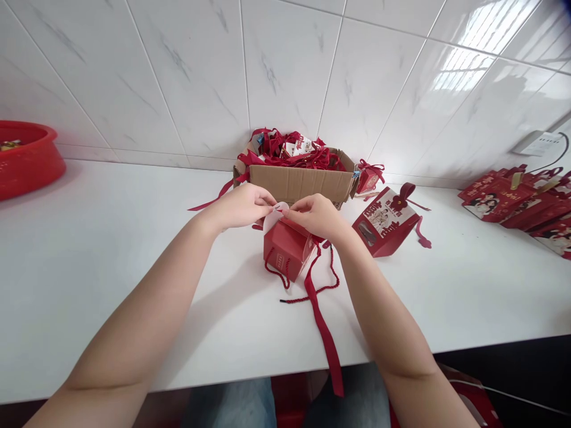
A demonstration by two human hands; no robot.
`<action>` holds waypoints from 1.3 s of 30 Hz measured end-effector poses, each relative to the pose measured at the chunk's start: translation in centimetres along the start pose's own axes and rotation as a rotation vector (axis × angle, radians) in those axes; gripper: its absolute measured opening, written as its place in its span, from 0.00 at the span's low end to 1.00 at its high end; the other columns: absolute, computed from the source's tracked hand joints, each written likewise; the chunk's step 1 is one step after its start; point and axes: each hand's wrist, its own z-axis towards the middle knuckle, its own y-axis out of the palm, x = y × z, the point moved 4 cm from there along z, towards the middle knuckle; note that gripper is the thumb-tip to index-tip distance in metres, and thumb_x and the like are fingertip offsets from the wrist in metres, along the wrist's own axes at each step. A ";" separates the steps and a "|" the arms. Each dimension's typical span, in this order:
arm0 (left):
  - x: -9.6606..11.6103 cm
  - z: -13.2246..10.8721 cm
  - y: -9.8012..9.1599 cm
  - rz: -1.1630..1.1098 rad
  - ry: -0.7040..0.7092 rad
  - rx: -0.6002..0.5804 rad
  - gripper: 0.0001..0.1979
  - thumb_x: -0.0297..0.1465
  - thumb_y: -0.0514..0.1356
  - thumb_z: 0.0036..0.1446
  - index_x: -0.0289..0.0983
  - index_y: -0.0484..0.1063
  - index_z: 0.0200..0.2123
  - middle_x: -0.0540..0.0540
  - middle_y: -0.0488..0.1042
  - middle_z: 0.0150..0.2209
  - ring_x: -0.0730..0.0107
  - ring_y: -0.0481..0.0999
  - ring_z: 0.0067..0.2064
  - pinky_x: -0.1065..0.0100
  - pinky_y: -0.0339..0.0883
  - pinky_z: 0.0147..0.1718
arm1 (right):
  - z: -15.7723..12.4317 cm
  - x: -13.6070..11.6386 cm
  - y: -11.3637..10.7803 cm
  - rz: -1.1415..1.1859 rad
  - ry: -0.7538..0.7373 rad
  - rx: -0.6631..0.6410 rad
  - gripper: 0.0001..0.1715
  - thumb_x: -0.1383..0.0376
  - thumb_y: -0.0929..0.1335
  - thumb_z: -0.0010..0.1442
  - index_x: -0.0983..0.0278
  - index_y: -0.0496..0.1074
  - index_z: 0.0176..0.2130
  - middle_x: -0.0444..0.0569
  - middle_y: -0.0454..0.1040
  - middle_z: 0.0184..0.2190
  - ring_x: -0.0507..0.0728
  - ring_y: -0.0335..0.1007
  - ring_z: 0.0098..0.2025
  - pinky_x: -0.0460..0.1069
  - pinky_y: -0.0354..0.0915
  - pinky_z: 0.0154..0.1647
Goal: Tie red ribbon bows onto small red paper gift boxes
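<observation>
A small red gift box [285, 249] stands on the white table in front of me, with a twisted cord handle [277, 274] on its near side. My left hand [247, 207] pinches the white-backed flap [271, 220] at the top of the box. From the other side my right hand [316, 217] grips the top edge, thumb and fingers pressed together close to the left fingertips. A dark red ribbon [322, 321] runs from the box over the table's front edge. Beside it lies a loose length of red cord [307, 299]. My fingers partly hide the box's top.
Behind the box, a cardboard carton [298, 181] holds red ribbons and tags. A finished-looking red box [386, 220] lies to the right, a smaller red box [369, 177] behind it. Several red bags [513, 196] stand far right by a white power strip [539, 142]. A red basin [31, 163] sits far left.
</observation>
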 end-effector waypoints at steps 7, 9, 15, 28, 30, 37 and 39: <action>0.1 -0.1 0.0 -0.023 -0.001 -0.009 0.11 0.35 0.60 0.50 0.40 0.77 0.37 0.45 0.81 0.39 0.59 0.79 0.38 0.64 0.72 0.35 | 0.0 0.1 -0.1 -0.084 -0.011 0.031 0.15 0.54 0.67 0.53 0.61 0.79 0.30 0.46 0.77 0.30 0.52 0.66 0.29 0.46 0.59 0.27; 0.1 -0.1 0.0 -0.024 -0.003 -0.007 0.11 0.34 0.60 0.49 0.40 0.77 0.37 0.45 0.81 0.39 0.59 0.80 0.38 0.64 0.72 0.34 | 0.0 0.1 -0.2 -0.085 -0.016 0.040 0.16 0.54 0.67 0.53 0.61 0.79 0.30 0.47 0.78 0.31 0.52 0.66 0.29 0.47 0.59 0.27; 0.2 -0.1 0.0 -0.014 0.004 -0.007 0.12 0.35 0.60 0.49 0.41 0.77 0.37 0.45 0.81 0.39 0.58 0.79 0.38 0.64 0.72 0.34 | 0.2 0.1 0.1 -0.100 -0.023 0.060 0.16 0.54 0.67 0.55 0.60 0.80 0.33 0.47 0.78 0.32 0.52 0.67 0.29 0.47 0.58 0.27; -0.2 0.1 0.2 -0.025 0.009 -0.039 0.10 0.39 0.60 0.50 0.43 0.78 0.34 0.48 0.80 0.36 0.59 0.79 0.38 0.64 0.73 0.35 | 0.4 0.0 0.4 -0.120 -0.056 0.099 0.13 0.56 0.68 0.56 0.58 0.81 0.35 0.48 0.80 0.37 0.57 0.72 0.39 0.48 0.63 0.35; -0.4 0.3 0.2 -0.023 -0.001 -0.041 0.10 0.40 0.59 0.51 0.42 0.78 0.32 0.47 0.80 0.37 0.58 0.79 0.39 0.64 0.73 0.36 | 0.4 0.0 0.6 -0.114 -0.060 0.087 0.13 0.57 0.68 0.55 0.58 0.81 0.35 0.48 0.80 0.38 0.57 0.72 0.40 0.48 0.64 0.37; -0.5 0.5 0.5 0.012 -0.033 -0.050 0.07 0.38 0.60 0.50 0.41 0.72 0.28 0.47 0.77 0.34 0.63 0.78 0.33 0.66 0.71 0.30 | 0.3 -0.2 0.7 -0.096 -0.049 0.060 0.12 0.57 0.69 0.54 0.58 0.81 0.34 0.47 0.80 0.39 0.57 0.73 0.41 0.48 0.65 0.39; 0.0 0.3 0.2 -0.021 -0.001 -0.001 0.05 0.35 0.60 0.49 0.39 0.70 0.26 0.47 0.76 0.31 0.63 0.77 0.33 0.65 0.71 0.30 | 0.2 -0.3 0.5 -0.090 -0.043 0.045 0.14 0.54 0.69 0.54 0.60 0.80 0.33 0.48 0.80 0.37 0.57 0.73 0.40 0.48 0.64 0.37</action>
